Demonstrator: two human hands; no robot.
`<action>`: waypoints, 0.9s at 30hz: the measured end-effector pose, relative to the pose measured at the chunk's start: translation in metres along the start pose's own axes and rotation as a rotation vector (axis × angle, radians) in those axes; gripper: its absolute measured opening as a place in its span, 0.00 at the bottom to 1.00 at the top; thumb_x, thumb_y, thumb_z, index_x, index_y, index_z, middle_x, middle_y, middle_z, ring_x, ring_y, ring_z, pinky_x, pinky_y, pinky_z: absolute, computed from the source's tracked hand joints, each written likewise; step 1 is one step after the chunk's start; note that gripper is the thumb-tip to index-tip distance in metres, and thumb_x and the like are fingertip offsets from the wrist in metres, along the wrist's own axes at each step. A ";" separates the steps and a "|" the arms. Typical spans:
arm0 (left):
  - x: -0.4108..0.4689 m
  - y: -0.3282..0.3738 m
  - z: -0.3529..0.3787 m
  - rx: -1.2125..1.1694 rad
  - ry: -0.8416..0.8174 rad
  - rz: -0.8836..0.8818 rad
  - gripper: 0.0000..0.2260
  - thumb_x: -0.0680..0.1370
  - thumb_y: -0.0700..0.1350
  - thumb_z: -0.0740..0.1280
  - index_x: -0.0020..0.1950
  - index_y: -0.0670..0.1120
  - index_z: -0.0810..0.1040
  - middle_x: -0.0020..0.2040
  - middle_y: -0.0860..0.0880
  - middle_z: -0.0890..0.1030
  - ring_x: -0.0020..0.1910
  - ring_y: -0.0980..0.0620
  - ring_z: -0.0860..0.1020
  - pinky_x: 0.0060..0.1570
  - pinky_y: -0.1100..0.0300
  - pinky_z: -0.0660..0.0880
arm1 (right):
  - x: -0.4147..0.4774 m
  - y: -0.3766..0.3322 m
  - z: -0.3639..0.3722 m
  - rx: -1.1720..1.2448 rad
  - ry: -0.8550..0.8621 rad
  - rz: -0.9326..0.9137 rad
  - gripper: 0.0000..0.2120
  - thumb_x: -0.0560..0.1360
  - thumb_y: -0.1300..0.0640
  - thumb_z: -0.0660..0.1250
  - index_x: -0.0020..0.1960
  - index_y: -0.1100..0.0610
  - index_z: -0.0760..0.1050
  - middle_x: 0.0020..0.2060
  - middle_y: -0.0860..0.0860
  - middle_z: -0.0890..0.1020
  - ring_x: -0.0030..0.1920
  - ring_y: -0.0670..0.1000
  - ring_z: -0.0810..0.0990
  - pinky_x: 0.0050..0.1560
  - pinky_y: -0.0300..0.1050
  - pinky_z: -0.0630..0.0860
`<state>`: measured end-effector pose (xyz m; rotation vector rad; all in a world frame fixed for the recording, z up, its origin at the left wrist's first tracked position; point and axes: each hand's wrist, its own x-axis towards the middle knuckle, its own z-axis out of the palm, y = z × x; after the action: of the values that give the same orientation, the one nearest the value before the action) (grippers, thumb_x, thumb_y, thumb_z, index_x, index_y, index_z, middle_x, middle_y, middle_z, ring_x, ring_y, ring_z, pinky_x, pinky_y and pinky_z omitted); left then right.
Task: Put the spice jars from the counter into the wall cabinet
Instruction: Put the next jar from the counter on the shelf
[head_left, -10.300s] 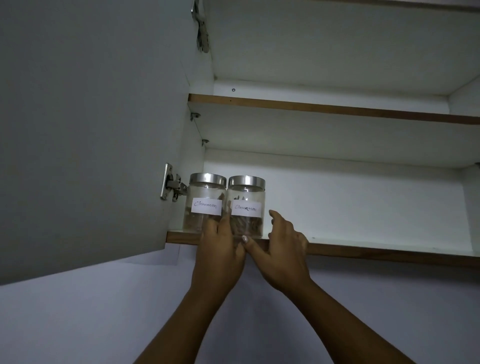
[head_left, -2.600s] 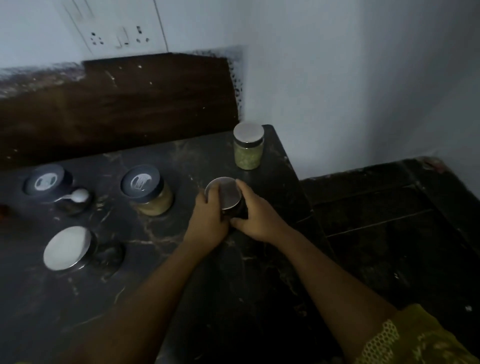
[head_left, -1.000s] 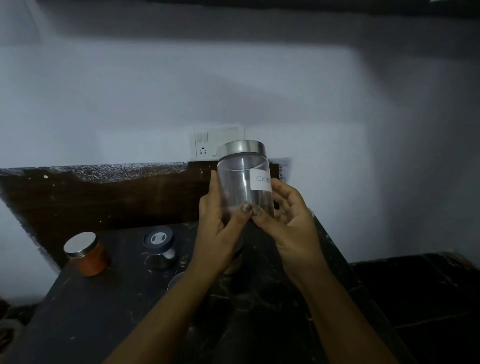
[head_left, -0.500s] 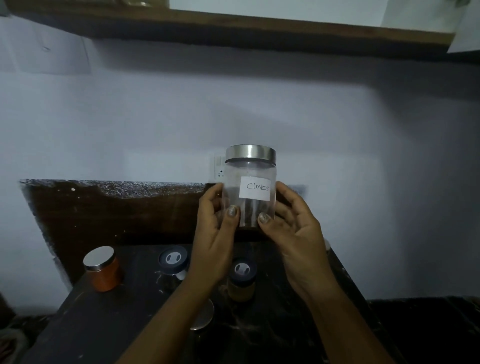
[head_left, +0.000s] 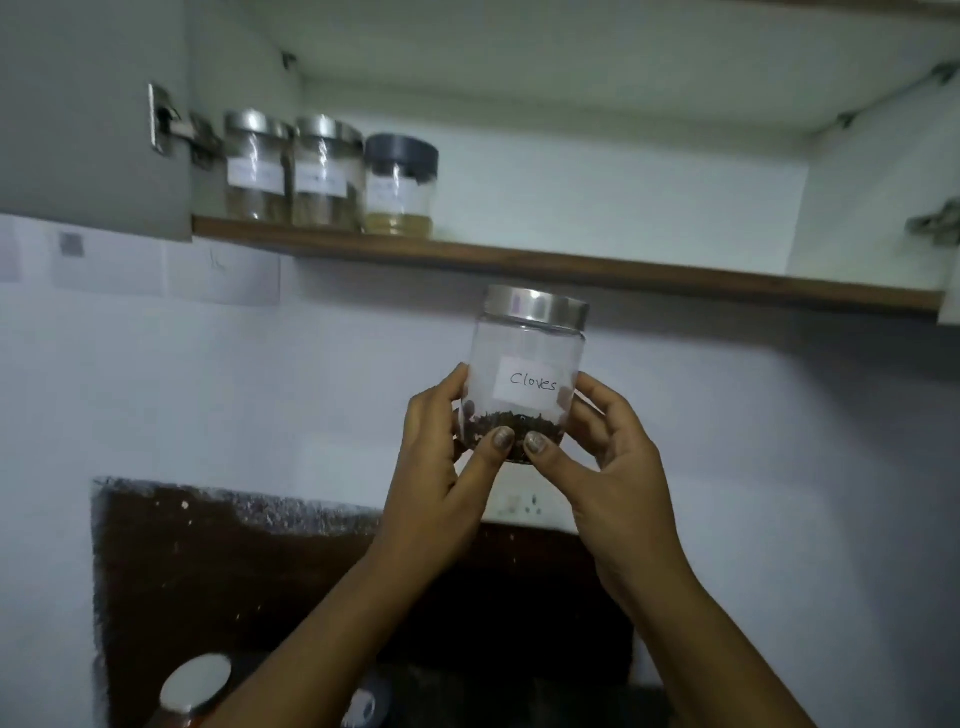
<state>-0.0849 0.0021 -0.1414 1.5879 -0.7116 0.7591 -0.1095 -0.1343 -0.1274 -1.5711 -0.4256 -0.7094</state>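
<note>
Glass, clear and capped with a brushed-metal lid, the clove jar (head_left: 527, 364) is held upright in mid-air in front of the pale wall, just below the wooden front edge of the wall cabinet (head_left: 571, 265). Its white label, handwritten "Cloves", faces the camera, and a shallow dark layer of spice lies at its bottom.

Both forearms rise from the lower edge of the head view and converge on the jar. The left hand (head_left: 441, 467) wraps the jar's left side, fingers curled behind the glass and the thumb laid across the lower front. The right hand (head_left: 618, 467) mirrors it on the right side, its thumb tip just beside the left thumb and its fingers bent round the wall of the jar. Between them the jar is clasped near its base.

Inside the open cabinet, three jars stand in a row at the left end of the bottom shelf: two steel-lidded jars (head_left: 254, 166) (head_left: 324, 174) touching each other, then a dark-lidded jar (head_left: 400, 184) just beside them. The cabinet door (head_left: 88, 114) hangs open at the left.

Below, a dark backsplash (head_left: 234, 571) runs behind the arms, and a silver-lidded jar (head_left: 195, 686) sits at the bottom left.
</note>
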 end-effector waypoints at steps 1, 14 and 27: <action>0.013 0.002 -0.001 0.039 0.015 0.030 0.21 0.73 0.60 0.60 0.65 0.66 0.60 0.60 0.58 0.68 0.58 0.64 0.73 0.54 0.69 0.74 | 0.012 -0.004 0.002 -0.014 0.006 -0.021 0.24 0.68 0.57 0.73 0.54 0.35 0.68 0.58 0.37 0.76 0.60 0.42 0.75 0.53 0.38 0.77; 0.169 0.001 -0.021 0.245 0.164 0.311 0.19 0.78 0.48 0.62 0.68 0.55 0.66 0.53 0.51 0.70 0.50 0.70 0.69 0.46 0.83 0.65 | 0.162 -0.042 0.035 -0.145 0.009 -0.274 0.27 0.72 0.60 0.71 0.66 0.42 0.67 0.55 0.41 0.74 0.52 0.41 0.79 0.49 0.34 0.75; 0.231 -0.046 -0.014 0.577 0.221 0.250 0.08 0.79 0.49 0.59 0.51 0.44 0.69 0.46 0.48 0.74 0.48 0.48 0.72 0.44 0.56 0.72 | 0.238 0.002 0.059 -0.611 0.110 -0.293 0.25 0.73 0.44 0.64 0.68 0.48 0.64 0.57 0.47 0.78 0.59 0.49 0.77 0.68 0.59 0.63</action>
<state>0.0893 0.0136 0.0165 1.9027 -0.5593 1.3949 0.0784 -0.1093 0.0278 -2.0477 -0.3800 -1.2284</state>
